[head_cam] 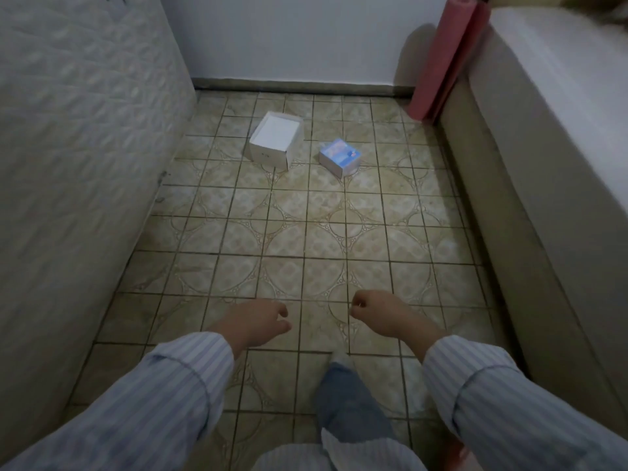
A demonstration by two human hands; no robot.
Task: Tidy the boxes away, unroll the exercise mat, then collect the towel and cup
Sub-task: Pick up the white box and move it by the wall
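Two boxes lie near each other on the tiled floor (306, 232), well ahead: an open white box (276, 139) and a smaller printed box (341, 157). Both look light, stiff cardboard, best pinched by opposite side walls. The left hand (258, 322) and right hand (377, 314) hang loosely curled, each grip holding nothing.

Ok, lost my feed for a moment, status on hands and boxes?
Left hand and right hand loosely curled, holding nothing. White box and printed box on floor ahead, untouched. Pink mat rolled, upright in corner. Path clear.
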